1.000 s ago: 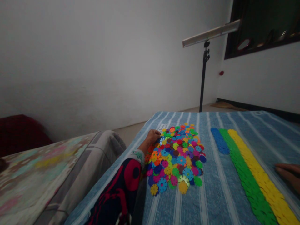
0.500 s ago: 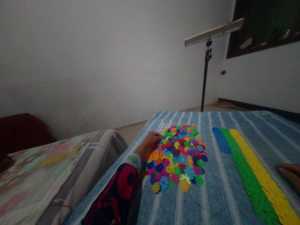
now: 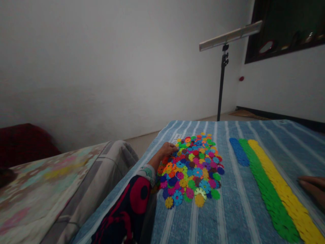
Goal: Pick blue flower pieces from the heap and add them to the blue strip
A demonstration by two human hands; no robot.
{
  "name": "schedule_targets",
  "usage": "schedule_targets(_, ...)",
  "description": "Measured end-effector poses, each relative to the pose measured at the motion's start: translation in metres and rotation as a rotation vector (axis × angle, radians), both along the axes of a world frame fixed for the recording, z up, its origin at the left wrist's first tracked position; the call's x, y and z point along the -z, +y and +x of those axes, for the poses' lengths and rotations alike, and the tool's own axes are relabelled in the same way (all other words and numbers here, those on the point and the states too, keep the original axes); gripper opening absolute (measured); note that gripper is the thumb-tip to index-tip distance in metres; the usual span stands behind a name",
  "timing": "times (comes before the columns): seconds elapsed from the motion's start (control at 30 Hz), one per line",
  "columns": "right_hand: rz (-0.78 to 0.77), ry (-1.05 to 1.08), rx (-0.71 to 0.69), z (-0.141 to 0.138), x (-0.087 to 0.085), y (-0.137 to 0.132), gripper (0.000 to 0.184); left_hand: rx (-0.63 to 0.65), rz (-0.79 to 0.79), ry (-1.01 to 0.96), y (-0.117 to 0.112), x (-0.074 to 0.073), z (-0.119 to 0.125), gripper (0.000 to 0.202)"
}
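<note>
My left hand (image 3: 166, 150) reaches over the upper left side of a spread pile of coloured flower-shaped plastic discs (image 3: 195, 169). Its fingers are bent together and touch the discs there; whatever lies between the fingertips is hidden. At the right edge, part of my right hand (image 3: 313, 187) shows, its fingers stretched out low over the cloth, holding nothing that I can see. Beside it run a long yellow row of discs (image 3: 281, 183), a long green row (image 3: 266, 193) and a shorter blue row (image 3: 239, 151), all made of overlapping discs.
A blue striped cloth (image 3: 235, 210) covers the table. On the left stands a surface with a flowered cover (image 3: 58, 179), and behind it a dark red object (image 3: 25, 140). A lamp on a black stand (image 3: 221, 84) rises beyond the table, near the wall.
My left hand has shifted slightly to the right, further over the discs. The right hand has come slightly further into view. The pile and the rows look the same.
</note>
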State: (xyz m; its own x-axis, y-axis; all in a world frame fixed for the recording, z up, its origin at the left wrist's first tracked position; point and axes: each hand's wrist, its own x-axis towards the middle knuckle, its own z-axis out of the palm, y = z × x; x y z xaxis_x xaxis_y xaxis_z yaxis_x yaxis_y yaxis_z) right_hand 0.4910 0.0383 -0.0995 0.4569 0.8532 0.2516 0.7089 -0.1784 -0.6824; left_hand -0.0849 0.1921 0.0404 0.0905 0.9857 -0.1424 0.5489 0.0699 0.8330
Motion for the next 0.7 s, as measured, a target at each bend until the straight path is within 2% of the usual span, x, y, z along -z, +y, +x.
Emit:
schedule_targets(0.2, -0.049, 0.059, 0.019, -0.003, -0.007, -0.002, 0.038, -0.08, 0.07, 0.137, 0.007, 0.003, 0.005, 0.027)
schedule_targets(0.43, -0.073, 0.05, 0.034, -0.01, -0.017, -0.005, 0.031, -0.091, 0.145, 0.201, 0.009, 0.004, 0.006, 0.009)
schedule_targets(0.7, -0.084, 0.02, 0.025, -0.019, -0.031, -0.005, 0.033, -0.17, 0.302, 0.194, 0.012, -0.008, 0.004, 0.011)
